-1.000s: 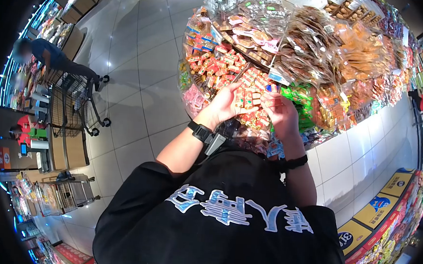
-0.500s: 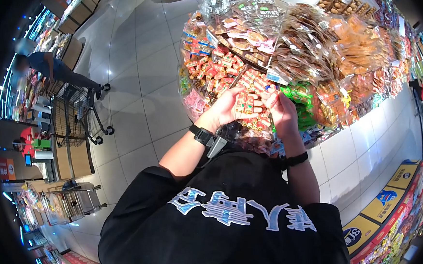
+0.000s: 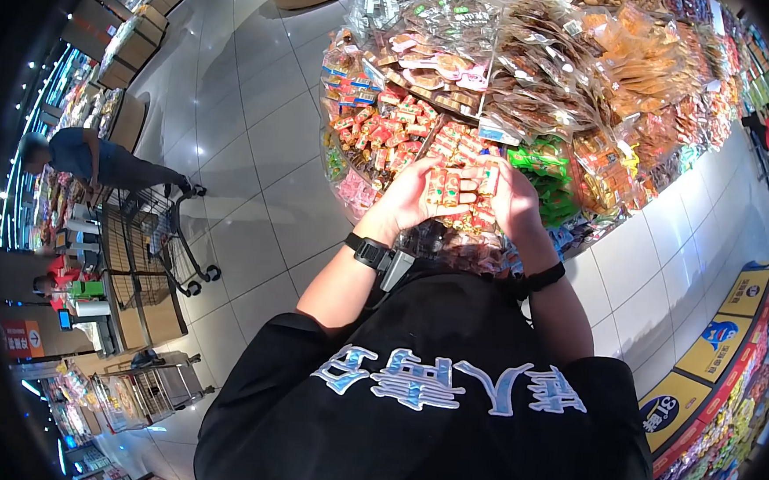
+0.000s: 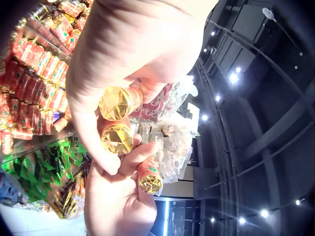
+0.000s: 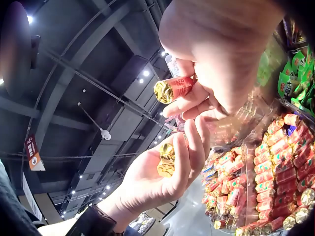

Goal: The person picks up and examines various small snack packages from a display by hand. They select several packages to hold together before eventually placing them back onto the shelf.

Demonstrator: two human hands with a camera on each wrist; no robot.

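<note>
My left hand point(image 3: 407, 197) holds two red-wrapped rolls point(image 3: 443, 187) side by side over the candy bin; their gold ends point(image 4: 116, 104) face the left wrist view. Another red roll point(image 3: 489, 178) is pinched in my right hand point(image 3: 515, 200), its gold end point(image 5: 163, 92) showing in the right wrist view. The fingertips of both hands are close together. Below and beyond them lie many similar red rolls point(image 5: 285, 169) in a clear-walled bin, some in neat rows.
Green packets point(image 3: 543, 166) lie right of the rolls, with bagged snacks point(image 3: 545, 65) behind. At the left, a person in dark clothes point(image 3: 77, 153) leans on a shopping cart point(image 3: 142, 243). Yellow signs point(image 3: 710, 348) edge a candy display at the lower right.
My right hand has turned, so its roll now stands upright in view. The left hand keeps its rolls. The head view has shifted, and the person with the cart appears lower.
</note>
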